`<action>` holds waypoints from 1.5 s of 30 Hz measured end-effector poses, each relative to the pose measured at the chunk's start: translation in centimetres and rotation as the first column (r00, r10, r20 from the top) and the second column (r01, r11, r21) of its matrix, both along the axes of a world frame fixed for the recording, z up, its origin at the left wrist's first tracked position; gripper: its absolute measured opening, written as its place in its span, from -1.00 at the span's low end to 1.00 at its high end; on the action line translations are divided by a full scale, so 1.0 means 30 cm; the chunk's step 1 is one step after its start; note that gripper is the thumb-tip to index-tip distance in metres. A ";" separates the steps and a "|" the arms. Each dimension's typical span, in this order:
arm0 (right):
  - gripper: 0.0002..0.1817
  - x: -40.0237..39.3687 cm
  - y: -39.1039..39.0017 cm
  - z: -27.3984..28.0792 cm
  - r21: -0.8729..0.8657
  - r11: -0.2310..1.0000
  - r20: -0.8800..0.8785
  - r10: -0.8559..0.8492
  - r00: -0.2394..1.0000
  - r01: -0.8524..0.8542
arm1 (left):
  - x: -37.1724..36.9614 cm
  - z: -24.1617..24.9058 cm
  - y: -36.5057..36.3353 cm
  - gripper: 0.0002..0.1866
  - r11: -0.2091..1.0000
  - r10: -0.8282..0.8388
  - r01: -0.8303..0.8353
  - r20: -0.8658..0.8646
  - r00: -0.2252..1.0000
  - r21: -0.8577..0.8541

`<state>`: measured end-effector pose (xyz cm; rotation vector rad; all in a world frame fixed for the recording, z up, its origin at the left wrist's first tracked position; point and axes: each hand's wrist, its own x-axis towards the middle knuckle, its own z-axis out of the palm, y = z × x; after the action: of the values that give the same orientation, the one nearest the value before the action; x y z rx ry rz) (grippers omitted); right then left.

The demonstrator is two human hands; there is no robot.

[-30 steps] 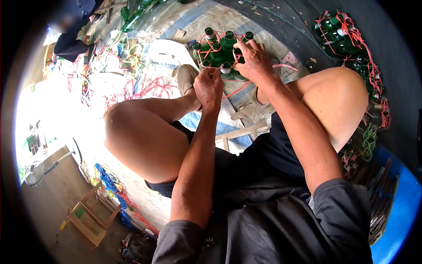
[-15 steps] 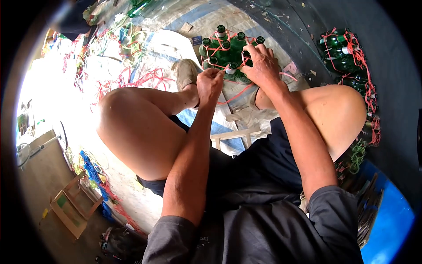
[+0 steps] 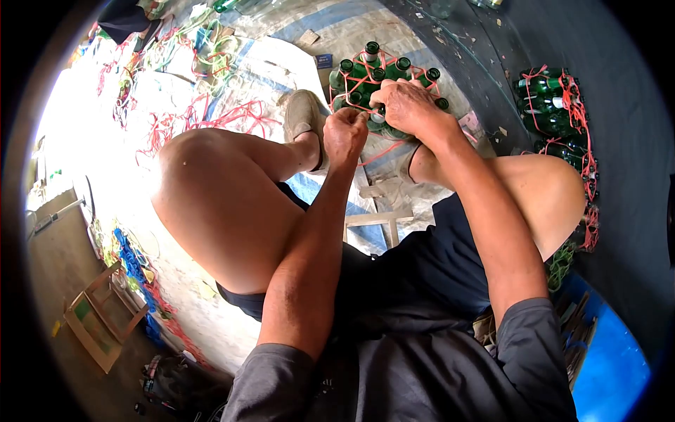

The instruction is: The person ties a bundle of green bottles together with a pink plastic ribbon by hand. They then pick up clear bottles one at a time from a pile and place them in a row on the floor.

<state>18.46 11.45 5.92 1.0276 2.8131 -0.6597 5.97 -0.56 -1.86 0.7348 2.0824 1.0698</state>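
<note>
A cluster of several green glass bottles [image 3: 358, 67] stands upright on the floor sheet between my feet. A pink plastic strap [image 3: 349, 88] winds around and between the bottle necks. At the cluster's near left edge, my left hand [image 3: 344, 135] is closed in a pinch on the strap, though its fingertips partly hide it. My right hand [image 3: 411, 109] reaches over the near right bottles, its fingers bent and closed on the strap beside a bottle neck. That hand covers some of the bottles and the strap under it.
More strapped green bottles [image 3: 545, 102] lie along the dark wall on the right. Loose pink strapping [image 3: 246, 116] is strewn on the left. A small wooden frame [image 3: 383, 219] lies between my legs, and a blue panel [image 3: 612, 359] is at lower right.
My right hand has shifted left across the bottle tops, and its fingers have drawn closer together. My left hand stays pinched at the near edge. The whole view has shifted slightly.
</note>
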 end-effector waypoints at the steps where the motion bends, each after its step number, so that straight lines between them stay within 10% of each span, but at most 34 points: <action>1: -0.66 -0.012 0.009 0.018 -0.035 0.999 0.048 0.010 0.999 -0.008 | -0.002 0.001 0.000 -0.69 1.000 0.008 -0.008 -0.005 1.000 -0.016; 16: -0.52 -0.102 0.060 0.074 -0.264 0.964 0.372 0.133 0.918 -0.033 | 0.015 0.018 0.023 -0.58 0.991 0.083 -0.091 -0.087 0.993 -0.096; 26: -0.83 -0.060 0.041 0.068 0.279 0.860 0.335 0.329 0.883 -0.427 | 0.028 0.029 0.034 -0.61 0.993 0.101 -0.105 -0.069 0.992 -0.049; 32: -0.89 -0.065 0.046 0.103 0.394 0.797 0.394 0.303 0.868 -0.458 | 0.030 0.034 0.037 -0.60 0.998 0.064 -0.065 -0.030 0.997 -0.024; 38: -0.94 -0.003 0.119 0.016 0.604 0.690 0.091 0.438 0.894 -0.399 | 0.038 0.044 0.038 -0.56 0.998 0.063 -0.063 0.010 0.998 0.004; 45: -0.88 -0.065 0.172 0.131 0.321 0.886 0.323 0.230 0.918 -0.335 | 0.040 0.044 0.040 -0.55 0.997 0.049 -0.052 0.058 0.997 0.056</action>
<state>16.51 16.62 9.84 0.6497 2.8015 0.0528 7.18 0.63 -0.56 0.6752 2.0391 1.1696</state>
